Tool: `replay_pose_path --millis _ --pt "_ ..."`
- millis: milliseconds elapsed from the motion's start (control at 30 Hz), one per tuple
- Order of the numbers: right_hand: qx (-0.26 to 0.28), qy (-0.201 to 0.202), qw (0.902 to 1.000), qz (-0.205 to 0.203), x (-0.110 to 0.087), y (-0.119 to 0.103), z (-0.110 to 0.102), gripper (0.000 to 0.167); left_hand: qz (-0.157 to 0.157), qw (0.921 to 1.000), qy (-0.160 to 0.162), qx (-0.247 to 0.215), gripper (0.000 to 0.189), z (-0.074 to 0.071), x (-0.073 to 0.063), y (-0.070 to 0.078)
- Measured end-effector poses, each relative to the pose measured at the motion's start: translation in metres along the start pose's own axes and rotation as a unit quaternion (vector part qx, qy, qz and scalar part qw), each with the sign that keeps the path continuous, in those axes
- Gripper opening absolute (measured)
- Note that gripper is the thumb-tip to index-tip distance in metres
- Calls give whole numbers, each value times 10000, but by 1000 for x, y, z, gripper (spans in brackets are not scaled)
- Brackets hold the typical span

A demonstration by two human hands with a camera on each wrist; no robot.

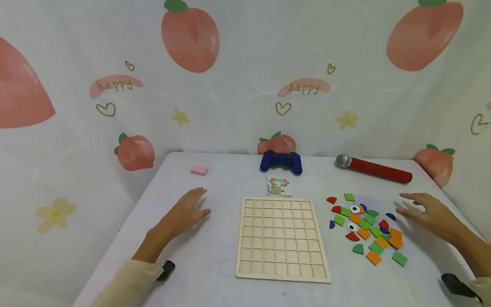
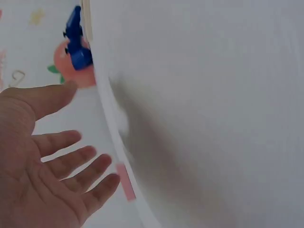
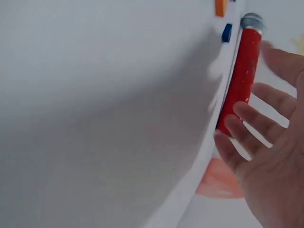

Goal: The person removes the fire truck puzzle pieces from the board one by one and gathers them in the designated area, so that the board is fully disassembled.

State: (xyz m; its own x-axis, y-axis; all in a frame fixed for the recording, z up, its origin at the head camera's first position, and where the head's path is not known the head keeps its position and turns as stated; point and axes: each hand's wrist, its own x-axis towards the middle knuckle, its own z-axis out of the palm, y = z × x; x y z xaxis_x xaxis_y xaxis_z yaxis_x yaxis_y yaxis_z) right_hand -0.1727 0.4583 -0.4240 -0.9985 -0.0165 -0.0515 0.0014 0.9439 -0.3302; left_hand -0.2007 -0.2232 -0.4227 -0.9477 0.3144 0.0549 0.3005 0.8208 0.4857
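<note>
My left grip [image 1: 186, 214] is wide and holds nothing, left of the board [image 1: 282, 244]; my right grip [image 1: 431, 214] is also wide and bare, out to the board's right, past the loose pieces [image 1: 365, 223]. Those lie scattered on the surface [image 1: 203, 273] to the right of the board. I judge them light and stiff, perhaps smooth enough to slide; being thin and flat, they want pinching by opposite edges, with overlapping ones taken from the top. The board looks like stiff, light wood, best held by its edges. I count one board; among the pieces, four red, four blue and two white eye discs [image 1: 352, 227], while the green and orange ones overlap too much for a sure count. One card [image 1: 279, 186] lies just beyond the board, one controller [image 1: 281, 160] beyond that, one microphone [image 1: 377, 169] beyond and right, one pink block [image 1: 199, 170] beyond and left.
</note>
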Motion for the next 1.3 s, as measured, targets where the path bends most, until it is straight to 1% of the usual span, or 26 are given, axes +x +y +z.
replay_pose_path --millis 67,167,233,333,433,533,667,833,1100,1300 --pt "189 -259 9995 -33 2 -5 -1 75 -92 9994 -77 -322 63 6 -2 11" --pt "503 -474 9975 -125 4 -14 -2 62 -259 9959 -214 -837 59 14 -7 28" --pt "631 -595 9962 -108 5 -19 -2 57 -372 9914 -342 -1207 58 19 -10 40" --pt "786 -737 9942 -77 6 -25 -2 52 -432 9823 -571 -1729 58 26 -12 54" --pt "821 -815 9933 -44 5 -27 0 49 -452 9745 -777 -2055 57 32 -12 66" --pt "856 -834 9928 -48 4 -27 2 45 -465 9704 -852 -2212 56 39 -11 73" --pt "890 -902 9919 -49 2 -24 4 42 -500 9675 -897 -2310 58 45 -11 77" --pt "903 -1040 9904 68 2 -21 5 42 -543 9641 -957 -2418 64 50 -11 78" --pt "989 -1170 9878 290 2 -23 5 46 -515 9642 -910 -2437 67 54 -9 76" --pt "943 -1253 9871 306 3 -21 3 44 -435 9683 -896 -2292 65 54 -8 76"
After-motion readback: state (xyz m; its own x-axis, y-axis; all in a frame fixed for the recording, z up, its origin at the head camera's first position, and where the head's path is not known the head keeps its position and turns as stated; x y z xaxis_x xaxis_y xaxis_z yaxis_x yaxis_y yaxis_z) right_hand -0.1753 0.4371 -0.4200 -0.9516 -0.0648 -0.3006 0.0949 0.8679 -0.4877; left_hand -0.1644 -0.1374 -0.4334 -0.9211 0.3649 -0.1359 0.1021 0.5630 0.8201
